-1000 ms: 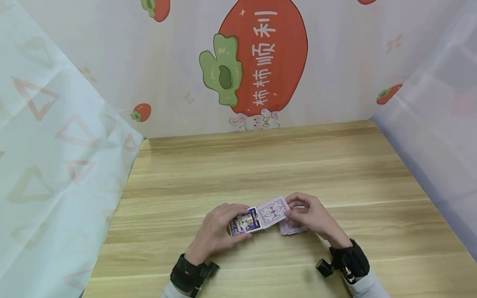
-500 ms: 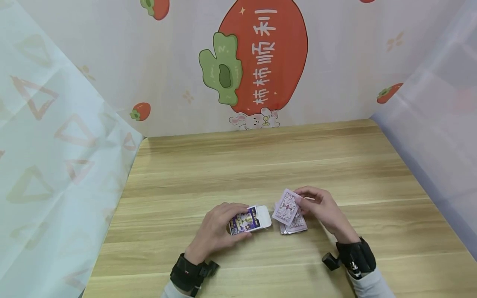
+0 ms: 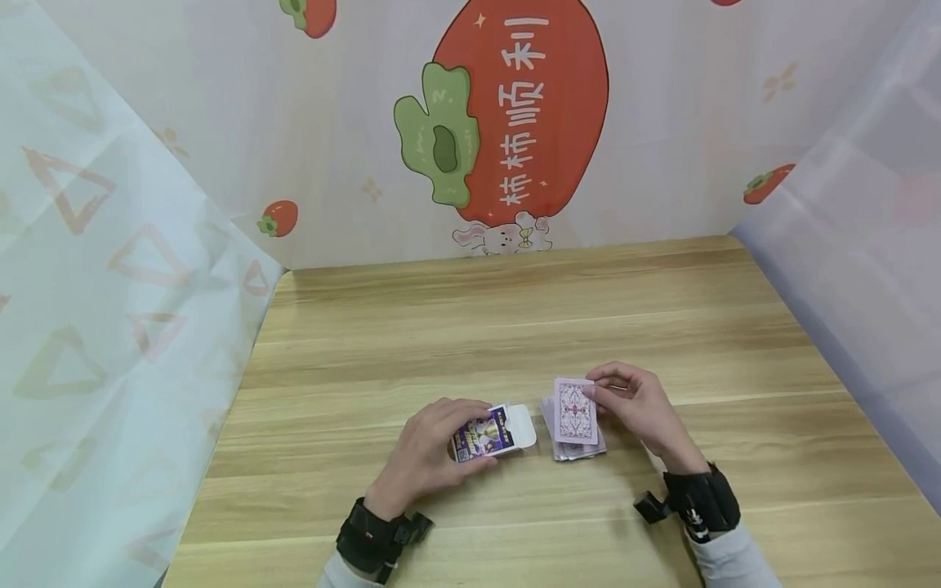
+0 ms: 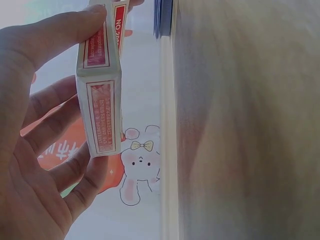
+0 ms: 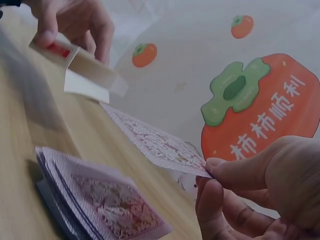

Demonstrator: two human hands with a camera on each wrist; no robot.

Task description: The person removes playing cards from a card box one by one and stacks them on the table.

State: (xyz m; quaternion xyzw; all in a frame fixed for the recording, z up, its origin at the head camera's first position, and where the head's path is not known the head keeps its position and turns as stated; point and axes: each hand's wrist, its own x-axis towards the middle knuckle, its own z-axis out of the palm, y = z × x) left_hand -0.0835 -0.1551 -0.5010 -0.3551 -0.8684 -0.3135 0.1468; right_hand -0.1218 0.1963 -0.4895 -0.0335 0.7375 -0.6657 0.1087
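My left hand (image 3: 434, 445) grips a small card box (image 3: 483, 437) between thumb and fingers, its white flap (image 3: 523, 426) open toward the right. In the left wrist view the red-and-white side of the box (image 4: 102, 112) faces the camera. At its corner, my right hand (image 3: 638, 411) pinches a playing card (image 3: 576, 411) with a patterned pinkish back. That card is held above a loose pile of playing cards (image 3: 581, 451) on the table. The right wrist view shows a gap between the pinched card (image 5: 155, 142) and the pile (image 5: 110, 200). The box's inside looks hollow there.
Both hands work over a wood-grain table (image 3: 515, 327). Behind it hangs a white cloth (image 3: 353, 147) printed with a large persimmon, and pale sheets flank the left (image 3: 132, 327) and right sides.
My right hand has drawn the card out of the box, moved it rightward over the pile and turned it more upright. The left hand and box stay nearly still.
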